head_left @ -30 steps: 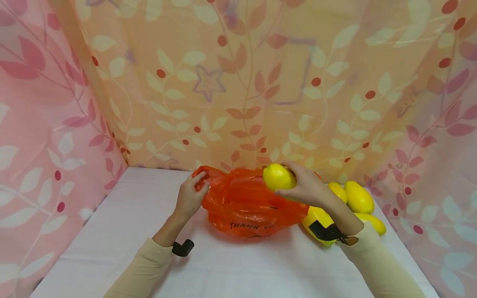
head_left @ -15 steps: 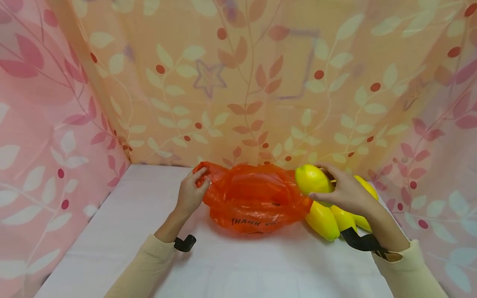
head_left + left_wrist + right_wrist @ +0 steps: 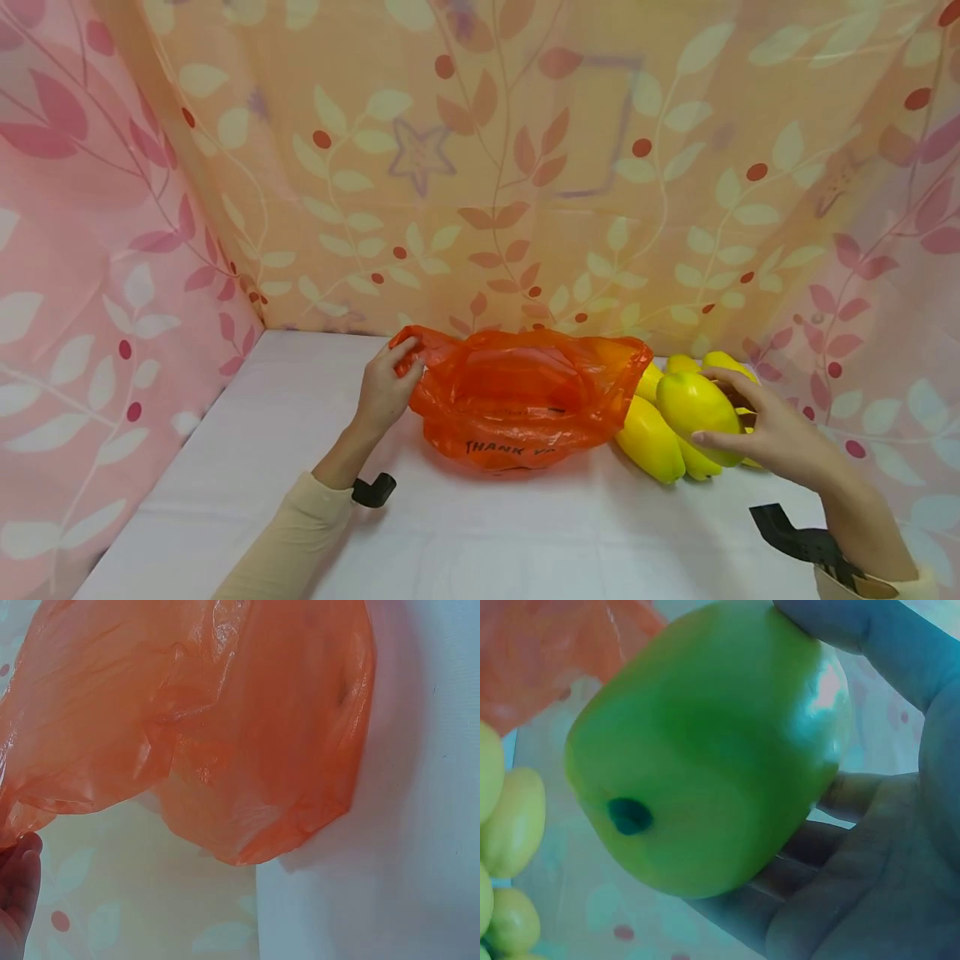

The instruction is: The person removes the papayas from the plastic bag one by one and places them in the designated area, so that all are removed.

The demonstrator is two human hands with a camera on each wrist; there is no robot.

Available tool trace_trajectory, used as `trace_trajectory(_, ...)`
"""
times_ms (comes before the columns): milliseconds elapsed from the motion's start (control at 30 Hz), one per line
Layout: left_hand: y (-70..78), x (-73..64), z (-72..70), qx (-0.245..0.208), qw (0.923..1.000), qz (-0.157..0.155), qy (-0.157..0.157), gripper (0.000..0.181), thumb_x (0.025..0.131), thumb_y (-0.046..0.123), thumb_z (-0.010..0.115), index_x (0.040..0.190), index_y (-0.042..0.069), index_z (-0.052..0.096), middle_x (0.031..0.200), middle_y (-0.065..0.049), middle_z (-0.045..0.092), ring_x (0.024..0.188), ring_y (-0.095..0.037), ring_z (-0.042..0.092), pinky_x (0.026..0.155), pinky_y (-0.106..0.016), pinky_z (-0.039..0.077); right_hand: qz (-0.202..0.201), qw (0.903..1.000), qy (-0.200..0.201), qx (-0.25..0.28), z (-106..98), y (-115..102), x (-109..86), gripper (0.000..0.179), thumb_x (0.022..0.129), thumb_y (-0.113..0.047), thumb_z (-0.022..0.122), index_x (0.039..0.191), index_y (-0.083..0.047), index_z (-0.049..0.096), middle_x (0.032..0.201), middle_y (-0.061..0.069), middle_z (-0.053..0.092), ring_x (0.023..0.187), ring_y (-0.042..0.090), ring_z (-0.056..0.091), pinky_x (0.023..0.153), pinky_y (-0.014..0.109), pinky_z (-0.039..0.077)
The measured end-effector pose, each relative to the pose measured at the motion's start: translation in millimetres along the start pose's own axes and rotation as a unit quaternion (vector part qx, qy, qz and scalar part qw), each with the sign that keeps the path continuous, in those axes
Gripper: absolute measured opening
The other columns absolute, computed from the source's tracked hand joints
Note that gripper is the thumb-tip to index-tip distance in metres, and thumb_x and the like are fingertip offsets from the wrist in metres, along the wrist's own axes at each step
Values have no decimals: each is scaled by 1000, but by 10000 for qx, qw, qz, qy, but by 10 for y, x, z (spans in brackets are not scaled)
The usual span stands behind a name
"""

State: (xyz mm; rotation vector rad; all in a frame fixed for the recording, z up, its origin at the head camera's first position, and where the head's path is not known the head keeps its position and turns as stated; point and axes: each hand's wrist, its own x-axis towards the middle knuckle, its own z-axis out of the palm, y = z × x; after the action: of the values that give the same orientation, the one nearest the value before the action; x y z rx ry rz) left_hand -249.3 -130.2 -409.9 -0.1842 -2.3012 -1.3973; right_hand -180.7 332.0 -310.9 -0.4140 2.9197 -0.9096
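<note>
An orange-red plastic bag (image 3: 517, 417) with dark printed lettering lies on the white tabletop, its mouth spread wide. My left hand (image 3: 384, 393) pinches the left edge of the bag; in the left wrist view its fingertips meet the bag's rim. To the right of the bag, my right hand (image 3: 780, 437) holds a yellow mango (image 3: 697, 410), thumb on the near side and fingers behind. The right wrist view shows a dark stem spot on this mango (image 3: 705, 757), clasped between thumb and fingers. Several other yellow mangoes (image 3: 648, 442) lie in a cluster behind and beside it, partly hidden.
A white-covered table (image 3: 480, 542) extends in front of the bag. Flower-patterned curtains (image 3: 495, 167) enclose the back and both sides. Black camera mounts (image 3: 373, 490) sit on the wrists.
My right hand has carried the mango rightward and down, from over the bag's mouth to the cluster of mangoes. My left hand keeps its pinch on the bag's edge.
</note>
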Motion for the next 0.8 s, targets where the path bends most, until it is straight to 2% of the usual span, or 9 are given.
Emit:
trace_trajectory(167, -6, -24, -3, 10, 10000, -38, -61, 39, 92, 9, 63, 128, -3, 61, 133, -23, 58, 118, -38, 58, 94, -46, 54, 522, 9986, -39, -74, -41, 229, -158, 82, 85, -29, 73, 146, 4, 29, 132, 29, 45, 101, 28, 58, 68, 23, 58)
trace_trajectory(200, -11, -39, -2, 23, 9999, -60, -78, 39, 92, 10, 63, 128, -2, 61, 133, -23, 58, 118, -38, 58, 94, -47, 54, 626, 9980, -92, -55, -38, 272, -188, 84, 86, -28, 73, 147, 5, 26, 133, 31, 44, 101, 34, 58, 67, 25, 58)
trace_trajectory(300, -36, -92, 5, 80, 9998, -104, -115, 39, 91, 10, 64, 128, -2, 62, 133, -23, 58, 119, -38, 58, 94, -48, 54, 861, 9962, -146, -11, -19, 394, -261, 85, 87, -29, 72, 146, 8, 24, 132, 34, 43, 99, 33, 58, 68, 30, 60)
trace_trajectory(500, -65, -148, 18, 109, 9999, -1, -44, 37, 91, 9, 64, 126, -3, 63, 129, -24, 60, 116, -39, 60, 93, -49, 54, 1241, 9920, -196, -133, 6, 646, -307, 85, 87, -35, 71, 145, 9, 26, 130, 35, 45, 102, 37, 56, 70, 37, 60)
trace_trajectory(633, -58, -152, 17, 119, 9999, -82, -80, 38, 91, 9, 64, 127, -2, 63, 130, -24, 60, 115, -38, 60, 92, -48, 54, 1558, 9872, -317, -130, 24, 831, -337, 85, 87, -40, 70, 143, 8, 27, 129, 37, 44, 103, 41, 55, 74, 44, 61)
trace_trajectory(800, -37, -145, 17, 105, 9997, -195, -134, 39, 91, 8, 64, 128, -2, 62, 132, -24, 59, 117, -38, 59, 92, -47, 54, 1952, 9787, -634, 34, 67, 1051, -378, 88, 87, -42, 69, 143, 8, 23, 127, 37, 46, 101, 33, 56, 80, 45, 60)
